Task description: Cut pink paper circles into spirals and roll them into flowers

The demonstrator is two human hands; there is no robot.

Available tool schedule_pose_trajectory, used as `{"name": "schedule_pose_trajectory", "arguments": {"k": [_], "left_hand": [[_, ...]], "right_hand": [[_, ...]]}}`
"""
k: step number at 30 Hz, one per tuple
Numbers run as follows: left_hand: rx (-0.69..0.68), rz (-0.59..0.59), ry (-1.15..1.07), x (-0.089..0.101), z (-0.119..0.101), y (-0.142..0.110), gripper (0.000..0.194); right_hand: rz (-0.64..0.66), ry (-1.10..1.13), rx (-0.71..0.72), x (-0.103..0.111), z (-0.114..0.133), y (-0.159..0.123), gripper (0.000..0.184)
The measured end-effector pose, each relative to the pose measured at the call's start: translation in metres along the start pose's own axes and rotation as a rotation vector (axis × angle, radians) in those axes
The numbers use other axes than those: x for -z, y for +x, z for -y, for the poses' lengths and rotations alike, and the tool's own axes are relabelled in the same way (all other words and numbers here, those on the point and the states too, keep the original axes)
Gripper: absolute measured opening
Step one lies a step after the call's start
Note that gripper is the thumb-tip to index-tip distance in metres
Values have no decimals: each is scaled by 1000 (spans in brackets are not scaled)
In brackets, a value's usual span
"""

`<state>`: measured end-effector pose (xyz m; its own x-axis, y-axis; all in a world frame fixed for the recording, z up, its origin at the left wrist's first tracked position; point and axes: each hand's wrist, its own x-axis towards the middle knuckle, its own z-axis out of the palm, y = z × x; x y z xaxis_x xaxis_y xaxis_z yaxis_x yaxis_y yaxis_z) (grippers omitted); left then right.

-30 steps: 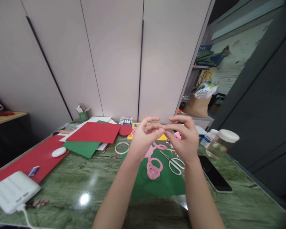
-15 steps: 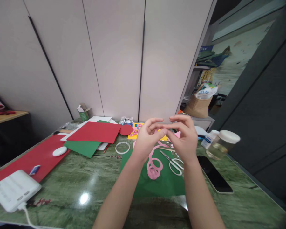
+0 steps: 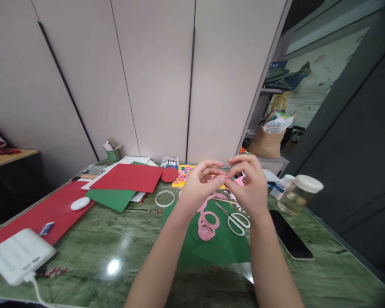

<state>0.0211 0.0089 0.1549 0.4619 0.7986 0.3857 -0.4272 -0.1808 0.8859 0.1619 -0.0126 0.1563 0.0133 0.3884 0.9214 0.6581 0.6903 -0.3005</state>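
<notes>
My left hand and my right hand meet above a green paper sheet, thumbs and forefingers pinched together. Between the fingertips is the end of a curly pink paper strip, mostly covered by the fingers. From there the strip winds down in loops, its lower coil over the green sheet. White-handled scissors lie partly open just left of my right wrist. Pink scraps are partly hidden behind my right hand.
Red sheets and a clear ring lie left. A yellow tray of small colourful pieces is behind my hands. A phone, lidded jar and white bottle are right. A white device with a cable sits front left.
My fingertips have shifted slightly at the strip's end and are a little lower. My right wrist has moved slightly right, showing more of the scissors' handle. The strip's loops have barely moved.
</notes>
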Motion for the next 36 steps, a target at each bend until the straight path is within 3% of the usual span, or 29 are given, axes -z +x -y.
{"name": "schedule_pose_trajectory", "arguments": {"k": [26,36], "left_hand": [[11,45,-111,0,-1,0,34],[45,-15,-144,6,-4,1,34]], "right_hand": [[30,-50,13,4,6,0,15],[83,-21,54,11,1,0,15]]}}
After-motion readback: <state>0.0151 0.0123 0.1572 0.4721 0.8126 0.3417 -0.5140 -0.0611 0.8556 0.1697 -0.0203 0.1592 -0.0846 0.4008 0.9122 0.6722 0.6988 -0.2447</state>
